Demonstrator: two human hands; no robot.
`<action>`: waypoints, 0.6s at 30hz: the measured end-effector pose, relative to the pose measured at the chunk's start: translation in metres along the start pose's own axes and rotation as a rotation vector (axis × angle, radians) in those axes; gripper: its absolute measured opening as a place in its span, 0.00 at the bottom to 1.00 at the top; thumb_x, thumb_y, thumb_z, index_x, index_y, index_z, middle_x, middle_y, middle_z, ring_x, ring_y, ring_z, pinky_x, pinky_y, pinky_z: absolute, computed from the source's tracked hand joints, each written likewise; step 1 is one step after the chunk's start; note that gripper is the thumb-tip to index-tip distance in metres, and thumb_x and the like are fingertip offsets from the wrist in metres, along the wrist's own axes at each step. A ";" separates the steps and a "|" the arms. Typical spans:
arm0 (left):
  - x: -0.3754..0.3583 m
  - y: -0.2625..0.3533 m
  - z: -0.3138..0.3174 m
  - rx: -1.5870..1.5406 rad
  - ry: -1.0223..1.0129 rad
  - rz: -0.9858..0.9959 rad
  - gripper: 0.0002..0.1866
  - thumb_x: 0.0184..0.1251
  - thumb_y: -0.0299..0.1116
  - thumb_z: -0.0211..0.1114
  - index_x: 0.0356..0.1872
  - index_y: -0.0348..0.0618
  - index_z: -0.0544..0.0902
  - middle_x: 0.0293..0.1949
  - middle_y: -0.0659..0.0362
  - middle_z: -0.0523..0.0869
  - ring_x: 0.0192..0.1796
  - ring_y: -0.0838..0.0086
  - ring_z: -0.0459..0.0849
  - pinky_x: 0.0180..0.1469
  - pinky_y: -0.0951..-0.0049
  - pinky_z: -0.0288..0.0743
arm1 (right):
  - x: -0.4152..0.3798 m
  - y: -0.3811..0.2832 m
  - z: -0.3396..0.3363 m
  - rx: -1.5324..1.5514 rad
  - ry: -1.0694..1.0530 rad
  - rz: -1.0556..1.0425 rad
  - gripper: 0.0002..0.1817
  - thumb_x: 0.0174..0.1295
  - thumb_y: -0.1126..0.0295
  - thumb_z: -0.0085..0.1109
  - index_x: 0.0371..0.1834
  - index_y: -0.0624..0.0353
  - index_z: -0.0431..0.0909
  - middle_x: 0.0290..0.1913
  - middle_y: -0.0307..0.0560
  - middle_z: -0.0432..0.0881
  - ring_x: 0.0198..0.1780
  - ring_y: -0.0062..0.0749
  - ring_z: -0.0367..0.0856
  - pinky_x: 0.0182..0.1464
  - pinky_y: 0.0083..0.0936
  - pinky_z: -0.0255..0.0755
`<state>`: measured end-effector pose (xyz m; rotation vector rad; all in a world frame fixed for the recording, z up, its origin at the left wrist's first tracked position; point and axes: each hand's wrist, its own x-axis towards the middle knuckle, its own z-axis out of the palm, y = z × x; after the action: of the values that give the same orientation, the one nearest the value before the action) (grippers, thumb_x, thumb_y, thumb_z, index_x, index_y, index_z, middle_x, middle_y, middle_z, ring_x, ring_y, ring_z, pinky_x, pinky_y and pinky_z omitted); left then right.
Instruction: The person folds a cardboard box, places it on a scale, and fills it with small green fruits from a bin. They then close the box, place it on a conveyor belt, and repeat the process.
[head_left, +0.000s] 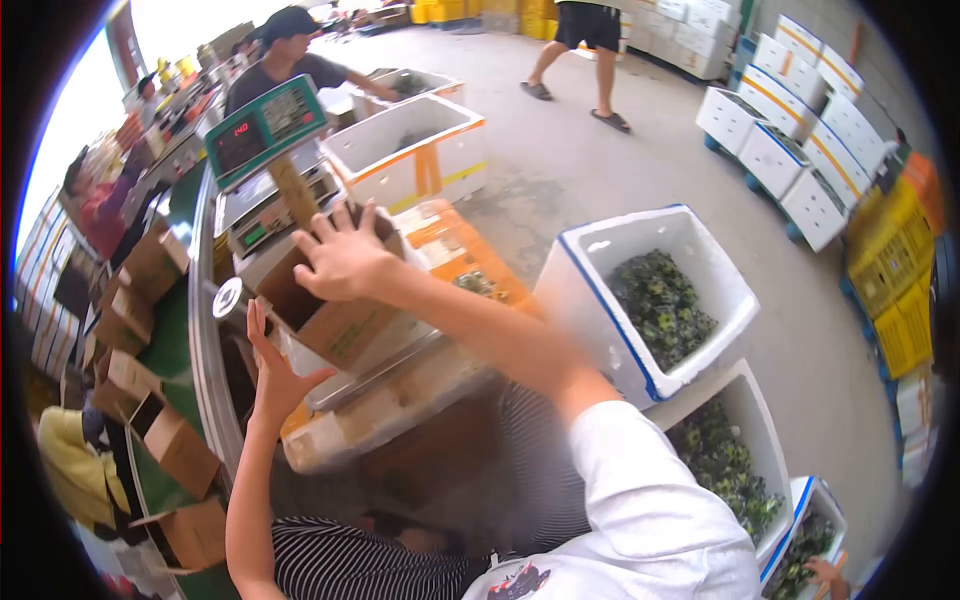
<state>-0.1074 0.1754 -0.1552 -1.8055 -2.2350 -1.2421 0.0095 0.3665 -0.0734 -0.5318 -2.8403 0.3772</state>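
An open brown cardboard box (345, 335) stands tilted in this view on a scale's platform in front of me. My right hand (345, 258) is over the box's opening, fingers spread, its palm hiding part of the rim. By the box's near left side is my left hand (278, 375), thumb and fingers apart, with nothing in it. Beyond the box rises the green scale display (265, 132) with lit red digits, on a brown post (292, 190). An orange-taped foam slab (470, 245) lies under and beside the scale.
On my right, white foam boxes (575, 300) hold heaps of dark green, mottled pieces (660, 305). A green conveyor (170, 375) with several cardboard boxes (180, 445) runs along my left. Across from me, a person in a cap (290, 65) reaches into a foam box (445, 90).
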 end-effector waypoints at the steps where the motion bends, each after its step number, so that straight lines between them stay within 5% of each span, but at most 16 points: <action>1: 0.009 0.001 0.009 -0.128 -0.053 -0.053 0.75 0.35 0.36 0.84 0.75 0.43 0.28 0.76 0.42 0.38 0.78 0.53 0.39 0.77 0.54 0.39 | 0.006 -0.003 0.001 0.019 -0.008 0.029 0.35 0.69 0.46 0.35 0.74 0.53 0.57 0.75 0.58 0.54 0.78 0.61 0.40 0.70 0.74 0.28; 4: 0.022 -0.026 0.041 -0.032 0.162 0.023 0.73 0.39 0.33 0.82 0.74 0.42 0.26 0.76 0.43 0.36 0.78 0.54 0.37 0.77 0.57 0.35 | 0.011 -0.010 -0.001 0.012 0.018 0.084 0.32 0.70 0.47 0.34 0.70 0.56 0.64 0.74 0.60 0.56 0.77 0.63 0.45 0.69 0.75 0.33; 7: 0.023 -0.043 0.037 -0.018 0.131 0.115 0.70 0.41 0.27 0.79 0.75 0.42 0.28 0.76 0.43 0.35 0.78 0.57 0.37 0.77 0.59 0.34 | -0.015 0.004 0.022 -0.018 0.508 -0.117 0.29 0.64 0.58 0.50 0.64 0.65 0.65 0.70 0.65 0.58 0.71 0.62 0.58 0.68 0.71 0.44; 9: 0.026 -0.052 0.041 -0.021 0.168 0.104 0.68 0.43 0.24 0.77 0.75 0.41 0.29 0.76 0.43 0.35 0.78 0.59 0.39 0.77 0.60 0.35 | -0.094 0.018 -0.013 -0.046 0.721 -0.228 0.27 0.58 0.66 0.55 0.61 0.60 0.65 0.65 0.60 0.64 0.69 0.55 0.62 0.70 0.65 0.47; 11: 0.027 -0.064 0.044 -0.494 0.047 -0.035 0.63 0.52 0.22 0.72 0.76 0.50 0.28 0.77 0.44 0.35 0.75 0.60 0.51 0.75 0.62 0.49 | -0.193 0.047 -0.047 0.032 0.853 -0.154 0.26 0.52 0.74 0.55 0.58 0.59 0.67 0.58 0.57 0.69 0.64 0.50 0.67 0.71 0.52 0.53; 13: 0.029 -0.060 0.046 -0.420 0.091 0.001 0.61 0.55 0.23 0.70 0.77 0.52 0.28 0.76 0.43 0.40 0.74 0.59 0.54 0.73 0.60 0.51 | -0.303 0.107 -0.034 -0.120 1.093 0.181 0.25 0.49 0.76 0.55 0.55 0.60 0.70 0.53 0.57 0.72 0.56 0.52 0.70 0.59 0.47 0.62; 15: 0.027 -0.048 0.042 -0.372 0.099 -0.025 0.60 0.58 0.24 0.70 0.76 0.51 0.29 0.75 0.43 0.45 0.72 0.58 0.57 0.72 0.60 0.53 | -0.432 0.153 -0.002 -0.323 0.993 0.790 0.28 0.50 0.72 0.60 0.57 0.63 0.67 0.55 0.61 0.70 0.58 0.57 0.69 0.58 0.50 0.64; 16: 0.027 -0.044 0.042 -0.356 0.088 -0.063 0.59 0.59 0.25 0.70 0.76 0.50 0.29 0.74 0.43 0.47 0.72 0.58 0.58 0.72 0.60 0.54 | -0.504 0.163 0.025 -0.544 0.789 1.144 0.33 0.51 0.69 0.63 0.62 0.64 0.62 0.57 0.66 0.67 0.59 0.64 0.67 0.59 0.51 0.65; 18: 0.033 -0.064 0.046 -0.357 0.093 -0.022 0.59 0.58 0.24 0.70 0.76 0.50 0.29 0.75 0.41 0.46 0.73 0.57 0.56 0.72 0.59 0.53 | -0.622 0.142 0.063 -0.239 0.314 1.772 0.48 0.59 0.49 0.61 0.75 0.61 0.46 0.64 0.72 0.59 0.66 0.65 0.61 0.61 0.61 0.63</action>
<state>-0.1507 0.2281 -0.2071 -1.7806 -2.0937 -1.7859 0.6034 0.2454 -0.2816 -2.6432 -1.3563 0.1226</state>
